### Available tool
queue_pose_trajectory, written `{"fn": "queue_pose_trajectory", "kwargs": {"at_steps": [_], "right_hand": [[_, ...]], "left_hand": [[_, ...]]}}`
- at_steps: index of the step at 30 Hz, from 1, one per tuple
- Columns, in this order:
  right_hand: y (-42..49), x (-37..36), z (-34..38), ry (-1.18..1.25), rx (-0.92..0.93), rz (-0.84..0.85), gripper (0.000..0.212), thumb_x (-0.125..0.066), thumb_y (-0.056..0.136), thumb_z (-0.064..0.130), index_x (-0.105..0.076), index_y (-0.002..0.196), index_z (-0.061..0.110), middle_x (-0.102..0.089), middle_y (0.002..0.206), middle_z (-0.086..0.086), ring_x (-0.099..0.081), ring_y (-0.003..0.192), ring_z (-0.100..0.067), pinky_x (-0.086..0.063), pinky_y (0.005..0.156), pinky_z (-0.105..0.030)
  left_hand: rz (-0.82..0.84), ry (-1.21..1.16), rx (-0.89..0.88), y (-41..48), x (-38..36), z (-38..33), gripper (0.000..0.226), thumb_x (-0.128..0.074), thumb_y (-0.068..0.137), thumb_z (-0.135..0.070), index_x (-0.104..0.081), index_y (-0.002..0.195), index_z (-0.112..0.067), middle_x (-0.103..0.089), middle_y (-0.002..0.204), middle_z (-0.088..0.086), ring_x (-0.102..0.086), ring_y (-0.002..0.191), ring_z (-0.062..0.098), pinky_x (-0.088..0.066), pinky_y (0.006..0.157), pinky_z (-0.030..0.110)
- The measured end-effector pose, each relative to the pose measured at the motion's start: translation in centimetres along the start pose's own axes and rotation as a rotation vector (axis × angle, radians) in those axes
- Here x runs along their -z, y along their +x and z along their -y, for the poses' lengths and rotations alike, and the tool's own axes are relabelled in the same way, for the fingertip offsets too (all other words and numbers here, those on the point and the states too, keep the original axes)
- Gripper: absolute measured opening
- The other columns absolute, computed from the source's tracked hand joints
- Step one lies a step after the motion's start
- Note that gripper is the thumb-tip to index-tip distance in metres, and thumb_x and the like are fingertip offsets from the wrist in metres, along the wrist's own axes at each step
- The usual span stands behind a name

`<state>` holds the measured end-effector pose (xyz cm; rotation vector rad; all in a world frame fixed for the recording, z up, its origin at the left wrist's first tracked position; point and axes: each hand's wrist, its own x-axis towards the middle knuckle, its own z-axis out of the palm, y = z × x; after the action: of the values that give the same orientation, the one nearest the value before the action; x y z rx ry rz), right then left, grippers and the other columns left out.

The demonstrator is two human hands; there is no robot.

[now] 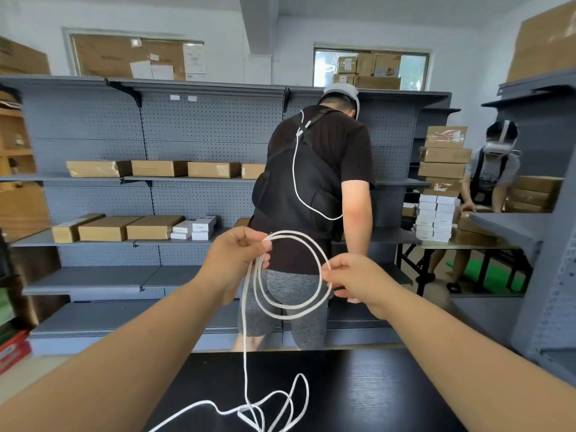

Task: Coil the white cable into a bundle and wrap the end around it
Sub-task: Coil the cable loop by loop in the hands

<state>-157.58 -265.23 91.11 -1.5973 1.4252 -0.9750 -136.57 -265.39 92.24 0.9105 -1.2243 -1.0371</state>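
Above the black bench (358, 385), two loops of white cable (293, 310) are pinched by left hand (237, 260) and right hand (355, 280), slack trailing onto the bench's near edge.

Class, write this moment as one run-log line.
stage: coiling | left hand: pinches loops' top | right hand: pinches loops' side | white cable: slack trails onto black table | end wrap: not done
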Motion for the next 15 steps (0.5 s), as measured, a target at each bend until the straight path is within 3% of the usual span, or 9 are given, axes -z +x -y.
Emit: {"fn": "queue_pose_trajectory", "kwargs": {"at_steps": [5, 8, 10, 13, 15], "right_hand": [[-0.1, 0.3, 1.7, -0.122, 0.152, 0.041, 0.026, -0.056, 0.091, 0.025, -0.055, 0.117, 0.022, -0.059, 0.096, 0.009, -0.049, 0.067, -0.001, -0.042, 0.061, -0.018], [-0.1, 0.3, 2.3, -0.233, 0.238, 0.075, 0.021, -0.055, 0.092, 0.027, -0.061, 0.112, 0.024, -0.058, 0.084, 0.017, -0.049, 0.065, 0.004, -0.037, 0.062, -0.014], [0.0, 0.3, 2.6, -0.276, 0.264, 0.1, 0.019, -0.053, 0.092, 0.032, -0.065, 0.107, 0.027, -0.058, 0.076, 0.011, -0.049, 0.065, -0.003, -0.039, 0.067, -0.02], [0.1, 0.5, 2.7, -0.359, 0.229, 0.151, 0.028, -0.044, 0.093, 0.045, -0.067, 0.102, 0.031, -0.067, 0.099, -0.005, -0.059, 0.087, -0.023, -0.048, 0.082, -0.037], [0.0, 0.5, 2.8, -0.358, 0.225, 0.188, 0.031, -0.042, 0.094, 0.044, -0.067, 0.105, 0.029, -0.067, 0.105, -0.003, -0.058, 0.094, -0.017, -0.046, 0.087, -0.032]], "left_hand": [[0.055, 0.066, 0.004, -0.3, -0.5, 0.0, 0.008, -0.062, 0.084, 0.002, -0.061, 0.081, -0.006, -0.06, 0.07, 0.009, -0.06, 0.052, 0.011, -0.053, 0.055, 0.022], [0.087, 0.094, 0.004, -0.4, -0.7, 0.0, 0.011, -0.063, 0.083, 0.003, -0.061, 0.078, -0.007, -0.06, 0.069, 0.009, -0.06, 0.051, 0.011, -0.053, 0.057, 0.022], [0.114, 0.109, 0.007, -0.5, -0.6, 0.1, 0.011, -0.064, 0.083, 0.003, -0.062, 0.078, -0.007, -0.059, 0.069, 0.009, -0.059, 0.052, 0.012, -0.055, 0.06, 0.023], [0.154, 0.127, 0.02, -0.5, -0.6, 0.1, 0.008, -0.065, 0.082, 0.001, -0.063, 0.079, -0.006, -0.059, 0.072, 0.011, -0.059, 0.053, 0.012, -0.055, 0.062, 0.024], [0.17, 0.138, 0.02, -0.5, -0.5, 0.2, 0.007, -0.066, 0.082, 0.0, -0.064, 0.08, -0.006, -0.059, 0.071, 0.01, -0.058, 0.053, 0.012, -0.054, 0.063, 0.025]]}}
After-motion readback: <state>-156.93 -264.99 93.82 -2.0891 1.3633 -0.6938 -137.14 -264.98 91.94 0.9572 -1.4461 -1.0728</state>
